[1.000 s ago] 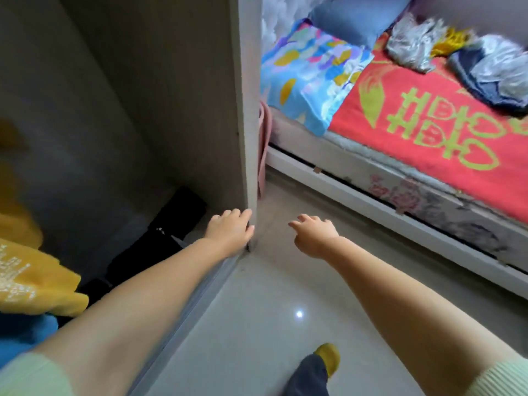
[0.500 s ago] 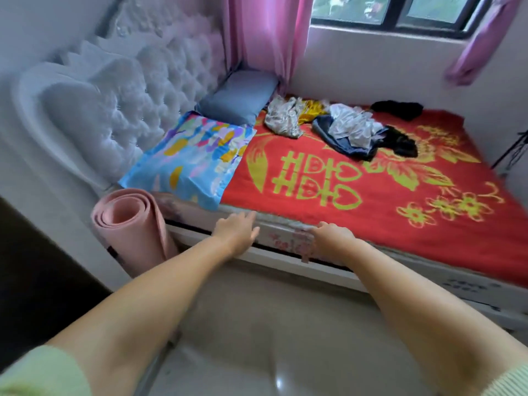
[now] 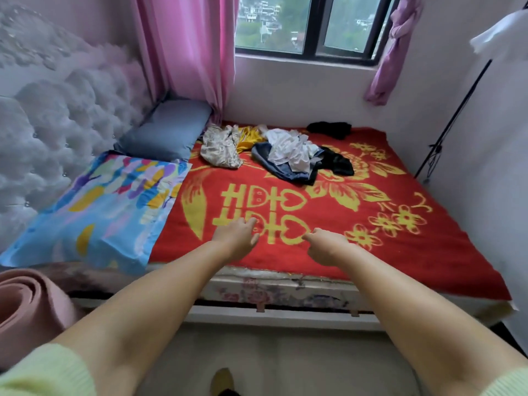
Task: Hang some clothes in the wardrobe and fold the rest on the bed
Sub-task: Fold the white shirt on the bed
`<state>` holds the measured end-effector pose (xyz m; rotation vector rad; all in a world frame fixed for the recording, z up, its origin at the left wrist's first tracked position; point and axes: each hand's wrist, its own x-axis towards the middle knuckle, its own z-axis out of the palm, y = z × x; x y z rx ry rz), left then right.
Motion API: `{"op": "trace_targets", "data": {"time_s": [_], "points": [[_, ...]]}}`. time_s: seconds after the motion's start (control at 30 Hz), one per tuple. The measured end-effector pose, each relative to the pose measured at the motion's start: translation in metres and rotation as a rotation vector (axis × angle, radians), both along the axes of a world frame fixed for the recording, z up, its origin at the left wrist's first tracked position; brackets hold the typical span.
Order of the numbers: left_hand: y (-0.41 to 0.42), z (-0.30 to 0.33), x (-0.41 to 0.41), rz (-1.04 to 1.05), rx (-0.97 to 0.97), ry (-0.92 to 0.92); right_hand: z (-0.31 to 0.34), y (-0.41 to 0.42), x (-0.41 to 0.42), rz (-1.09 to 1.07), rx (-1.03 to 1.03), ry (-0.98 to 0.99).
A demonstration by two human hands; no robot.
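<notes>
Clothes [image 3: 285,155]: a loose, crumpled heap at the far side of the bed [image 3: 285,290], below the window [image 3: 308,24]. From left to right it holds a pale patterned piece [image 3: 220,150], a yellow piece [image 3: 248,138], a white shirt [image 3: 291,151] lying on a dark blue garment [image 3: 283,171], and a black piece [image 3: 338,162] touching their right edge. A second black item [image 3: 330,129] lies apart, farther back near the wall. All are soft, creased and unfolded.

Blanket [image 3: 400,252]: red, nappy, with yellow characters and flowers, spread flat over most of the bed. Its near half is bare between the heap and the hands.

Pillows: a grey-blue one [image 3: 168,130] far left, a bright multicoloured one [image 3: 97,212] nearer, both against the tufted white headboard [image 3: 51,132].

Left hand [image 3: 235,237]: held over the blanket's near edge, fingers loosely bent, holding nothing.
Right hand [image 3: 325,248]: just beside it, fingers curled under, nothing gripped.

Edges: the bed's near rail runs left to right; the right side is close to the wall. A rolled pink mat [image 3: 28,307] stands at the near left. Pink curtains [image 3: 188,50] hang at the far left of the window.
</notes>
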<state>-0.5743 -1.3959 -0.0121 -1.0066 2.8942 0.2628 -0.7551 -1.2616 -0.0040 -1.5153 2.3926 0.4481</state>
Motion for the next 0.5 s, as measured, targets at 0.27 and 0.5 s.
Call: {"op": "trace_targets", "data": {"time_s": [0.27, 0.5], "points": [[-0.128, 0.000, -0.121, -0.143, 0.004, -0.104, 0.009, -0.098, -0.111, -0.147, -0.040, -0.025], [-0.180, -0.031, -0.207, -0.213, 0.041, -0.161, -0.030, -0.133, -0.183, -0.229, 0.033, -0.108]]}}
